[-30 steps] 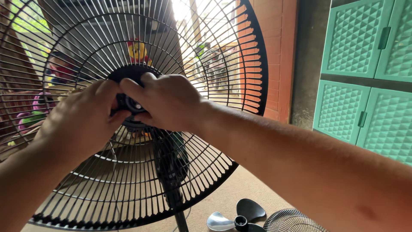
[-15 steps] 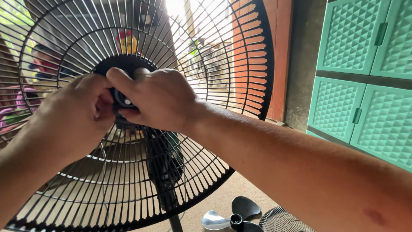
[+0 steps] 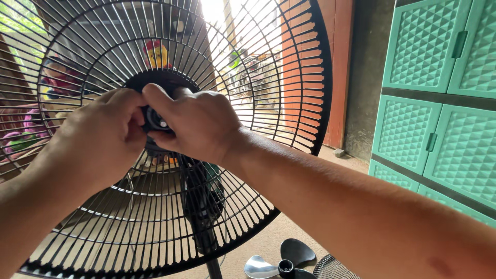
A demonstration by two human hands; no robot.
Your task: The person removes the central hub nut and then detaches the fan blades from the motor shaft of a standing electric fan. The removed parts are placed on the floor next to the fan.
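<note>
Both hands meet at the middle of the black wire fan guard (image 3: 268, 103), which stands upright on its pole with no blade fitted. The right hand (image 3: 199, 124) is closed in a pinch, thumb and fingers wrapped on the small black hub nut (image 3: 155, 121) at the centre of the grille. The left hand (image 3: 106, 137) is curled against the hub from the other side, thumb pressed near the same nut; I cannot tell whether it grips the nut or only steadies the motor behind it. To my eye this is a turning job, and it goes best with the left hand bracing the hub firmly so the guard does not swing, while the right hand keeps its grip square on the nut and turns in short, even twists. Knuckles sit close to the thin wires, so slipping there could pinch. Down on the floor lie a loose fan blade (image 3: 279, 261) and part of another grille (image 3: 330, 268), near the pole's foot
</note>
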